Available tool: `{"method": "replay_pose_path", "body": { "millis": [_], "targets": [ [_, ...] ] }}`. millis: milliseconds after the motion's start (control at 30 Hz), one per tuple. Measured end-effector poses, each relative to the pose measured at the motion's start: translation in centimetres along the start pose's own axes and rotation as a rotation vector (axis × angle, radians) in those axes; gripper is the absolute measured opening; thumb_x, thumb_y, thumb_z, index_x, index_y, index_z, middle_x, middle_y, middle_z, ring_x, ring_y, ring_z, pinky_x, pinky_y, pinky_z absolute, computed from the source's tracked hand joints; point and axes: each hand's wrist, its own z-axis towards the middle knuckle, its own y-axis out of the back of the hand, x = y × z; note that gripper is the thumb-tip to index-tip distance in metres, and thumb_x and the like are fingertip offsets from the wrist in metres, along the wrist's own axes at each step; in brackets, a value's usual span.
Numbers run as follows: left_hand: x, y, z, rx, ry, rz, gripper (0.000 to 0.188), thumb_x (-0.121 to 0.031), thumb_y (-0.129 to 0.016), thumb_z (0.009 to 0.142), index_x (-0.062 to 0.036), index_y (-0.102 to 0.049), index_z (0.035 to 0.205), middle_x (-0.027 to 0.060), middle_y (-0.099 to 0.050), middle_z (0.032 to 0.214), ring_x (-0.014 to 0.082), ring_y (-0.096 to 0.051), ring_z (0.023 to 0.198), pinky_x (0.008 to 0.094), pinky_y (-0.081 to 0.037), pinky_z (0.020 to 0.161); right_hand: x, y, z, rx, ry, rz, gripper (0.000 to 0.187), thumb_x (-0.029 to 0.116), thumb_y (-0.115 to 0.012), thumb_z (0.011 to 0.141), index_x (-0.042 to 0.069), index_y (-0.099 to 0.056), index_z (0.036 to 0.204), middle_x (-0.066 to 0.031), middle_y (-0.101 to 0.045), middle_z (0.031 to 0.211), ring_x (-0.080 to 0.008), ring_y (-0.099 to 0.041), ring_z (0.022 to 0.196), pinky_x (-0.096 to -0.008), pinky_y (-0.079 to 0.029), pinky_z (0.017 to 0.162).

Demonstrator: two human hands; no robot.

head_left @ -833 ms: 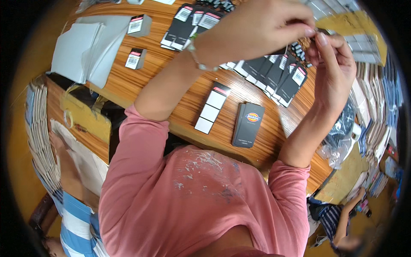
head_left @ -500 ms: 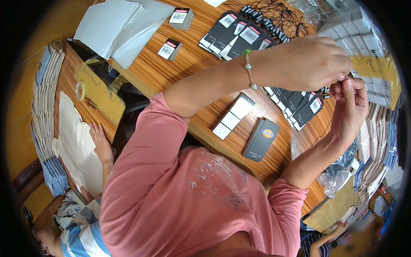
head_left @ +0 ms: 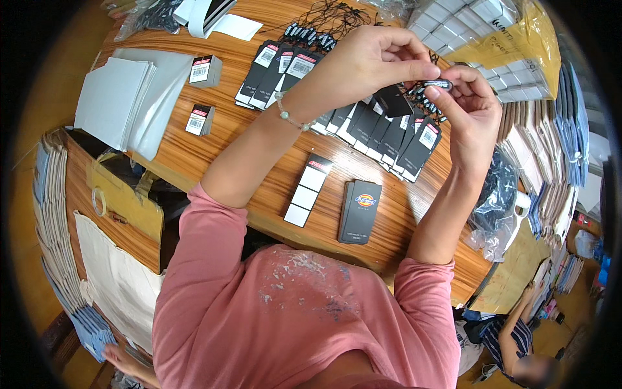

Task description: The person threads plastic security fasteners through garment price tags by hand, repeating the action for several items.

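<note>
While both hands are raised over the wooden table (head_left: 194, 152) in the upper middle of the frame, the left hand (head_left: 372, 61) pinches a black hang tag (head_left: 393, 100) between thumb and fingers, and the right hand (head_left: 470, 110) grips a small dark fastener (head_left: 435, 84) between thumb and forefinger, just above the tag. Below them a fanned row of black hang tags (head_left: 395, 133) lies on the table, too overlapped to count exactly. At the upper right an open yellow plastic bag (head_left: 541, 39) holds rows of small white boxes (head_left: 473, 19), more than a dozen. Two small boxes with white labels (head_left: 202, 91) stand apart at the upper left, beside one stack of white sheets (head_left: 113, 97). Lower centre lie one strip of three white stickers (head_left: 308, 191) and one stack of black cards (head_left: 359, 211), just beside each other. A crumpled clear plastic bag (head_left: 499, 207) with dark contents sits at the right edge.
</note>
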Motion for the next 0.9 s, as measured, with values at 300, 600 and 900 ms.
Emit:
{"method": "replay_pose_path", "body": {
  "millis": [300, 600, 900],
  "targets": [
    [0.2, 0.4, -0.1, 0.018, 0.173, -0.193, 0.02, -0.015, -0.058, 0.081, 0.0002, -0.056, 0.094, 0.0039, -0.061, 0.079, 0.0077, -0.057, 0.073, 0.0187, -0.045, 0.067, -0.8, -0.6, 0.6, -0.171, 0.396, -0.404, 0.028, 0.004, -0.07, 0.065, 0.001, -0.056, 0.089, -0.0045, -0.056, 0.085, -0.0119, -0.052, 0.074, -0.0236, -0.043, 0.067],
    [-1.0, 0.1, -0.2, -0.188, 0.018, -0.092, 0.017, -0.011, -0.06, 0.079, -0.0003, -0.058, 0.091, 0.0034, -0.061, 0.081, 0.0074, -0.057, 0.075, 0.0186, -0.044, 0.069, 0.0, -1.6, 0.2, -0.22, 0.303, -0.388, 0.009, 0.004, -0.064, 0.07, -0.001, -0.062, 0.076, -0.0068, -0.059, 0.076, -0.0122, -0.052, 0.069, -0.022, -0.04, 0.062],
    [-0.1, 0.1, -0.1, -0.26, -0.106, 0.032, 0.015, -0.011, -0.066, 0.074, -0.0007, -0.062, 0.084, 0.0024, -0.061, 0.076, 0.006, -0.055, 0.071, 0.0181, -0.043, 0.064, -0.7, -2.0, 0.1, -0.188, 0.144, -0.187, 0.01, 0.005, -0.065, 0.071, -0.002, -0.063, 0.078, -0.0048, -0.06, 0.078, -0.0075, -0.051, 0.067, -0.0186, -0.04, 0.06]
  ]
}}
